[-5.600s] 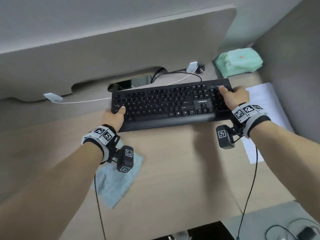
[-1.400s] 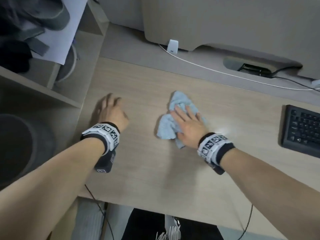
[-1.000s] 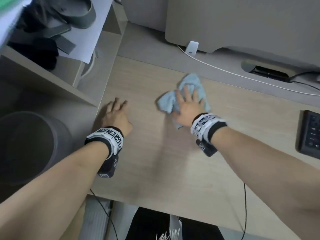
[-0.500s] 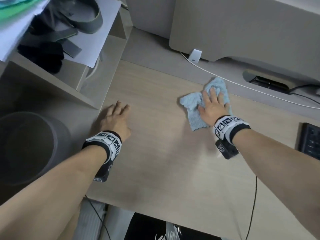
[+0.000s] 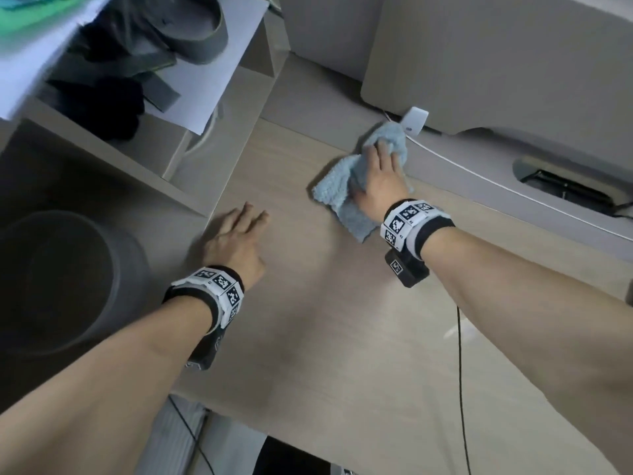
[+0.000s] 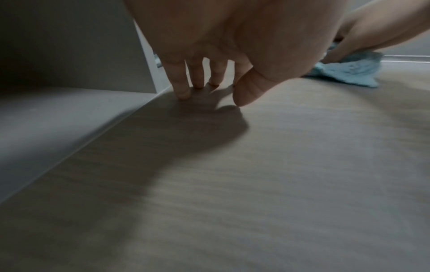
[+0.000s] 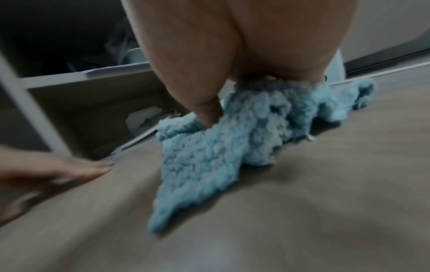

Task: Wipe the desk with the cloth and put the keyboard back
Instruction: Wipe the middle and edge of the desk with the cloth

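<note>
A fluffy light-blue cloth (image 5: pixel 334 188) (image 7: pixel 209 156) (image 6: pixel 344 71) lies bunched on the pale wooden desk (image 5: pixel 342 337), close to its back edge. My right hand (image 5: pixel 376 173) presses down on it with fingers stretched forward. In the right wrist view the thumb (image 7: pixel 204 103) digs into the pile and the other fingers are hidden. My left hand (image 5: pixel 236 238) (image 6: pixel 209 73) rests on the desk's left edge, fingers spread, holding nothing. A dark sliver at the right border may be the keyboard (image 5: pixel 631 292).
An open shelf unit (image 5: pixel 191 186) with papers and dark items stands left of the desk, with a grey bin (image 5: pixel 58 279) below it. Behind the cloth are a grey panel (image 5: pixel 496 63), a white clip (image 5: pixel 416 120), a white cable (image 5: pixel 513 190) and a cable cut-out (image 5: pixel 565 186).
My right hand has swept the cloth away from me toward the desk's back edge. The left hand has stayed at the left edge. The keyboard has slid almost out of view.
</note>
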A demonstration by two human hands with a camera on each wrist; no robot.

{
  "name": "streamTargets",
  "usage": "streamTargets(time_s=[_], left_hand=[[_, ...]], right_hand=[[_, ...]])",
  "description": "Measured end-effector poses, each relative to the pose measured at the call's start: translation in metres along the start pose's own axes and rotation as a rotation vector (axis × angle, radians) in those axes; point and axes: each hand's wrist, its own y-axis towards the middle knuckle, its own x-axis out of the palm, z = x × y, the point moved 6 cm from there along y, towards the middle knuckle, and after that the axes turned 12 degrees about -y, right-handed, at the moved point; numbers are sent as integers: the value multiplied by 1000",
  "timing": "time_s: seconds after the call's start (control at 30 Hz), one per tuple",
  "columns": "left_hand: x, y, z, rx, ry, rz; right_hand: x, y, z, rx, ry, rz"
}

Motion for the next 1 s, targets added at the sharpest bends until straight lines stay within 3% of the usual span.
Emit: streamTargets(time_s=[0.07,0.17,0.27,0.37,0.43,0.57,0.63,0.73,0.8,0.87,1.0], left_hand=[[0,-2,0,-2,-16,7],[3,0,-2,2,-26,19],[5,1,-1,23,-39,22],[3,1,-1,40,-60,23],[1,2,-4,37,-79,8],[6,1,-4,17,-86,-13],[9,1,-2,22,-77,-7],[11,3,-2,21,-67,-14],[10,3,-2,18,-73,-2],[9,4,-3,11,-90,9],[10,4,-1,-10,-85,1]], right_hand=[[-4,34,-12,-13,-33,17],[-3,60,-69,-152,-74,-57],[13,39,-140,-461,-156,-133],[29,23,-150,-620,-195,-201],[20,44,-129,-559,-217,-179],[-9,96,-106,-292,-206,-172],[-13,90,-132,-325,-254,-177],[11,47,-168,-530,-360,-207],[21,17,-158,-568,-247,-206],[20,4,-123,-463,-137,-166],[6,-13,-24,-109,-105,-119]])
